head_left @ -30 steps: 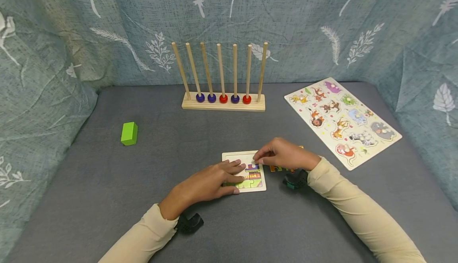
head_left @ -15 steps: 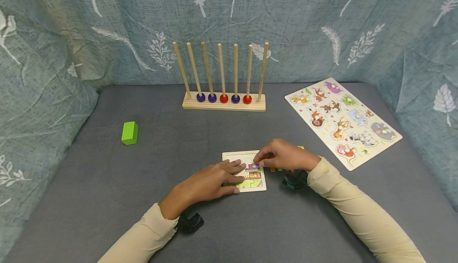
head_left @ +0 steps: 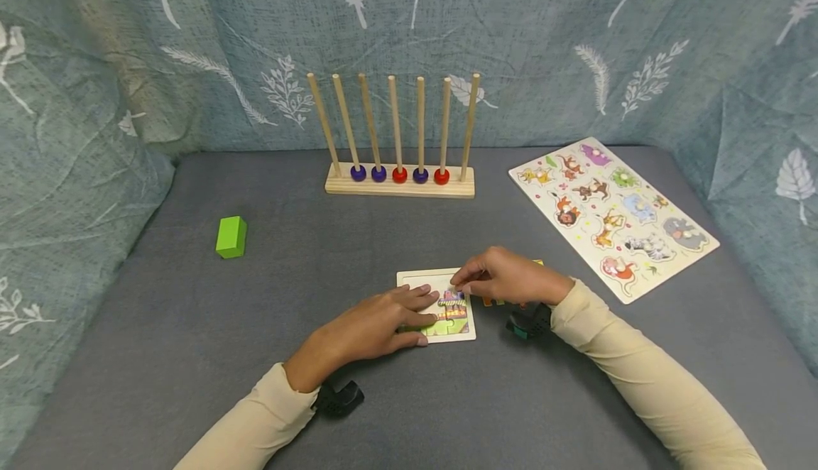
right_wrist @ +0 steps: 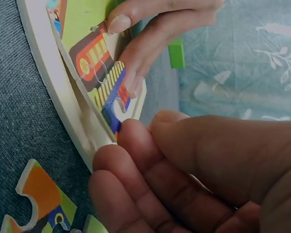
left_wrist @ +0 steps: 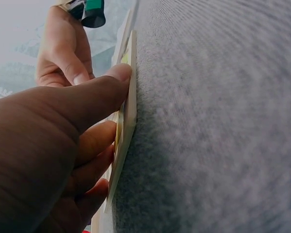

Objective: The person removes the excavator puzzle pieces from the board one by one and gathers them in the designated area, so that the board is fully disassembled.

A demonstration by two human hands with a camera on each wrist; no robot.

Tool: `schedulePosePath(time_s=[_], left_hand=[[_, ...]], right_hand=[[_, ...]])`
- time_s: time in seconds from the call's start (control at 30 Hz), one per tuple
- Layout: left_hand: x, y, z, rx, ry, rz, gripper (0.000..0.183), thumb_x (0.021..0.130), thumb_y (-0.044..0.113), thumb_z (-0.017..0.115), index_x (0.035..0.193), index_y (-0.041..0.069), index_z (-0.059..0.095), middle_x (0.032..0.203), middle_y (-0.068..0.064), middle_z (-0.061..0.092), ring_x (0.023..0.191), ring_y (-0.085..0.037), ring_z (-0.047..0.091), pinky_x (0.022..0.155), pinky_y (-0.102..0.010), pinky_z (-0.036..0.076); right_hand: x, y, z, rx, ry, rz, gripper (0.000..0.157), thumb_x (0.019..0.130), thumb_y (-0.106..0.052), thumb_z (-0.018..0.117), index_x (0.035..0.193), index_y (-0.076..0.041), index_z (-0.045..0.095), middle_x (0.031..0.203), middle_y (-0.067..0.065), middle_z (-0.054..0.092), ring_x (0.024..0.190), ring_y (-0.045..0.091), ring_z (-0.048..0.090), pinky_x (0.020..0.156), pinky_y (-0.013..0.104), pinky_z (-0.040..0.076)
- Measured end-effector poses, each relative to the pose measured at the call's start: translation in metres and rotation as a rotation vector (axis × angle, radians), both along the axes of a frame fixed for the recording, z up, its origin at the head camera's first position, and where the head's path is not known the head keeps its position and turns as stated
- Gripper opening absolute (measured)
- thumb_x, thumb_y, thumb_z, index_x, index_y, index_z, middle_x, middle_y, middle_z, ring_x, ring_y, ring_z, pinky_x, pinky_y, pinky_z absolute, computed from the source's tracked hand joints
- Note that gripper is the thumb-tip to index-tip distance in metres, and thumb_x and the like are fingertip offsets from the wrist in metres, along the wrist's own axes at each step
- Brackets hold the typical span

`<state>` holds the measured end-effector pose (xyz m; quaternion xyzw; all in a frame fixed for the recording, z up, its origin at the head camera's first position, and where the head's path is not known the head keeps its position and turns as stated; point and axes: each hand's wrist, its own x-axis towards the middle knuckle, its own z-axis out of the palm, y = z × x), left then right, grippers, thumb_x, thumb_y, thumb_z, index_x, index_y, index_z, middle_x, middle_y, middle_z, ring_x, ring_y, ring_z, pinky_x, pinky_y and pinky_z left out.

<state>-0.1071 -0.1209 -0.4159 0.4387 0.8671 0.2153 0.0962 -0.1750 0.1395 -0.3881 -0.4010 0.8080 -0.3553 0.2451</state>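
"What is done?"

"Bright pieces point(right_wrist: 89, 63) are joined in the pale tray point(head_left: 403, 275) between the hands; the strip beyond the left hand point(head_left: 383, 317) is unfilled, and loose pieces point(right_wrist: 42, 188) are left beside the right hand point(head_left: 501, 276)."

"And the grip?"

"The left is laid loosely spread; whether the blue piece point(right_wrist: 109, 108) is pinched by the right cannot be told."

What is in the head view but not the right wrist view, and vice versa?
Head only: the peg rack with its blue and red beads, the animal board, both sleeves.
Right wrist only: the notched edge of an orange loose piece, and the gap between the puzzle pieces and the frame.
Both: left hand, right hand, puzzle pieces, frame, green block, patterned curtain.
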Motion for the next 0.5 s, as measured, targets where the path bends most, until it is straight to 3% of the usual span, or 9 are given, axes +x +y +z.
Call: schedulePosePath(time_s=[0.3,0.5], left_hand=[[0.0029,0.0034,0.0010,-0.053,0.097,-0.051,0.040,0.097,0.028,0.063,0.135,0.016,0.061,0.146,-0.012,0.046,0.138,-0.028,0.037,0.108,-0.044,0.035],[0.0090,0.0080,0.0025,-0.120,0.127,-0.038,0.039,0.099,0.027,0.059,0.137,0.019,0.059,0.148,-0.014,0.042,0.138,-0.031,0.037,0.107,-0.044,0.037]], right_hand=[[-0.0006,-0.0010,-0.0032,-0.014,0.001,0.033,0.020,0.095,-0.003,0.062,0.112,0.003,0.070,0.107,0.011,0.070,0.084,0.010,0.065,0.076,0.027,0.054],[0.0005,-0.0010,-0.0032,-0.015,0.001,0.011,0.020,0.095,-0.002,0.062,0.112,0.004,0.070,0.106,0.011,0.070,0.078,0.009,0.064,0.070,0.027,0.054]])
